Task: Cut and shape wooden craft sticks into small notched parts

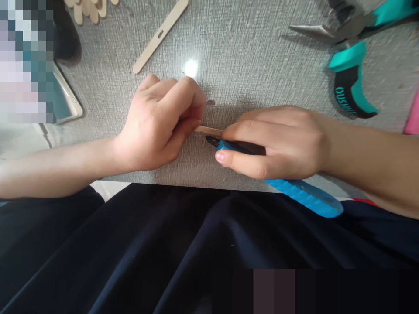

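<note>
My left hand [163,120] is closed in a pinch on one end of a thin wooden craft stick [209,130] that lies on the grey table [255,65] near its front edge. My right hand [278,141] is wrapped round a blue utility knife [301,194]. The knife's dark tip [212,140] sits just below the stick, close to my left fingers. Most of the stick is hidden under both hands.
Another wooden stick with a slot [160,37] lies at the back, with a pile of sticks [87,8] at the top left. Teal-handled pliers [352,65] rest at the right. A tablet or tray edge [67,93] is at the left. My dark-clothed lap fills the foreground.
</note>
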Demonstrator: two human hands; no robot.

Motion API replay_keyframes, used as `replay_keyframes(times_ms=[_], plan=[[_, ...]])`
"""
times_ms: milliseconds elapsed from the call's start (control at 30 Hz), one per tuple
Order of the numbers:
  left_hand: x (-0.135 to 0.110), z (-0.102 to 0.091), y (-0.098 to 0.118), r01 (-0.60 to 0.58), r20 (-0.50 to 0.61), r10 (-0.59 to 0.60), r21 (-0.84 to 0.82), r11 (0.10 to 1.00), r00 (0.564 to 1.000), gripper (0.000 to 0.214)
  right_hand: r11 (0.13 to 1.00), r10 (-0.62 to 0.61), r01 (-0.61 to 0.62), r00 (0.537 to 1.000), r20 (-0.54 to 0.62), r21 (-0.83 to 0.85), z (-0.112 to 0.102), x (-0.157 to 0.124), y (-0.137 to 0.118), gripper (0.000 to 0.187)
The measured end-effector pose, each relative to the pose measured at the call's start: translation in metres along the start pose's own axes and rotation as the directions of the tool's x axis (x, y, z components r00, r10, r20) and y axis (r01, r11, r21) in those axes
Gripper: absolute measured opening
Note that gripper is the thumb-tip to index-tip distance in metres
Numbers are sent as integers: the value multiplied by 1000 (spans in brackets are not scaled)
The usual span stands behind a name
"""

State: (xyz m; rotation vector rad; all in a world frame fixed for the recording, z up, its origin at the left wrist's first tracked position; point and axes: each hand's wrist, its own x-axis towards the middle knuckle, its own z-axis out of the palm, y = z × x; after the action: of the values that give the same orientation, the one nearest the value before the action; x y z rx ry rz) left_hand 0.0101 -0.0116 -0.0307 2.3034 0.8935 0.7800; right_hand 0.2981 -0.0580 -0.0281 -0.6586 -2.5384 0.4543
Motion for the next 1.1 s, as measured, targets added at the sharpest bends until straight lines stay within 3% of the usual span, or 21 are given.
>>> replay_keyframes(times_ms=[100,233,400,533,700,900,1000,1100], plan=[[-1,1,-1,13,51,-13,1,1000,999,8,1000,6,-6,1000,14,23,-1,1,0,29],[-1,1,-2,-25,-4,25,-11,1000,1000,11,998,13,-14,1000,20,59,-5,2,4,25],[1,-3,-1,-5,48,8,-64,998,999,13,991,-26,15,997,76,136,-8,4,8,30],[3,-7,-1,-8,57,12,-72,997,998,14,949,113,-145,986,126,281,-7,10,6,29],[1,-10,0,101,132,-98,-17,995,986,9,821,256,-368,920,296,436,-15,19,7,33],[-8,-6,-9,222,191,-185,-190,956,964,23,814,246,-379,912,330,440,-22,23,8,37],[-9,-10,-9,250,213,-206,-205,946,955,22,812,255,-408,891,375,417,-21,22,6,41],[-7,-18,-4,277,258,-221,-207,938,940,17,814,298,-422,893,339,398,-19,19,4,43]])
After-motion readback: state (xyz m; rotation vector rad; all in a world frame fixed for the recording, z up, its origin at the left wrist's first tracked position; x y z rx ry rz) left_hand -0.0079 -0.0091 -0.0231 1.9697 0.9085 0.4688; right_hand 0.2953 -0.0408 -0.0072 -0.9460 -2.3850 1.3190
